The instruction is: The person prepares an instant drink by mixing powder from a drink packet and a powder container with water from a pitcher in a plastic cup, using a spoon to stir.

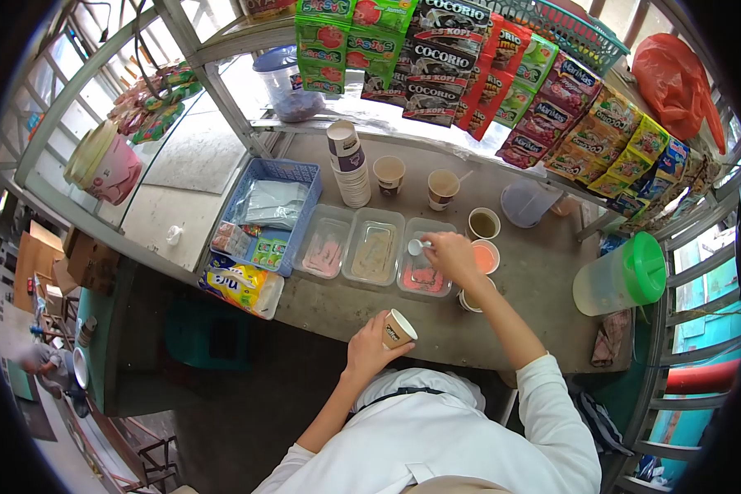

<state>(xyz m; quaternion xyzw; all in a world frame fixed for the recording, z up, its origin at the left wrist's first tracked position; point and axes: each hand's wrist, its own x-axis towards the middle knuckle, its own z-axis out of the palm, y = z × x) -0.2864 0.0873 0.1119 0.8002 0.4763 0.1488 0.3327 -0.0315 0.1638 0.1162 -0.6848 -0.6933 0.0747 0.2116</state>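
Note:
My left hand (370,350) is wrapped round a brown and white paper cup (398,328), tilted near the counter's front edge. Over the right-hand plastic tub (445,288), my right hand (449,253) pinches a small white spoon (417,246). That tub has pink powder in it. To its left are a tub of beige powder (375,251) and another tub of pink powder (324,253). Right of my right hand stand a cup of orange-pink contents (486,257) and a cup of dark liquid (483,223). My right forearm partly covers another cup (469,300).
Stacked paper cups (350,169) and two single cups (389,174) (443,188) stand behind the tubs. A blue basket (309,177) and yellow pack (239,286) are at left. A green-lidded jug (622,276) is at right. Sachets (445,62) hang overhead.

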